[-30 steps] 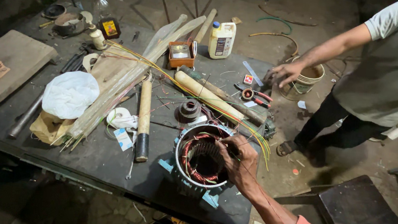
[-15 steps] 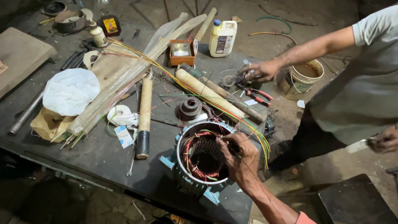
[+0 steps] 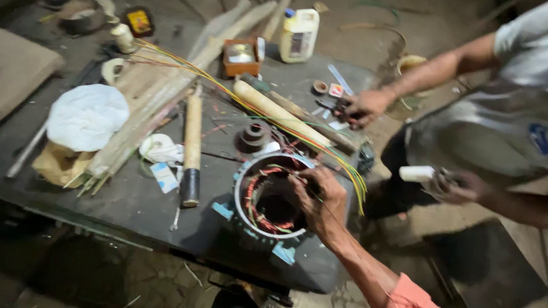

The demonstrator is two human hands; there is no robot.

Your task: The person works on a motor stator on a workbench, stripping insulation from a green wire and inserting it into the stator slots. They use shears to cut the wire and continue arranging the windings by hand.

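Down near the front edge of the dark workbench (image 3: 142, 207) sits a round motor stator (image 3: 270, 204), its metal ring holding reddish copper windings inside the bore. The person's right hand (image 3: 319, 200) lies over the ring's right rim, fingers curled inward onto the coils, apparently pinching or pressing a winding; exactly what the fingertips grip cannot be told through the blur. The left hand is out of view. A bundle of yellow, green and red wires (image 3: 278, 116) sweeps from the far side of the bench across to the stator's right edge and droops beside the wrist. Just left of the stator lies a wooden mallet (image 3: 192, 144) with a dark head, and beyond it a white cloth bag (image 3: 87, 116) and a sheaf of long pale sticks (image 3: 155, 98). A white plastic jug (image 3: 300, 34) stands at the far edge. A co-worker in a grey shirt leans in from the right, one hand (image 3: 363, 106) on small parts on the bench, the other hand (image 3: 458, 186) closed around a white roll.

The likely trouble here is the windings: a hard tug or scrape against the ring's edge could nick the insulation, and the loose wire bundle could snag the wrist and drag coils out of their slots.
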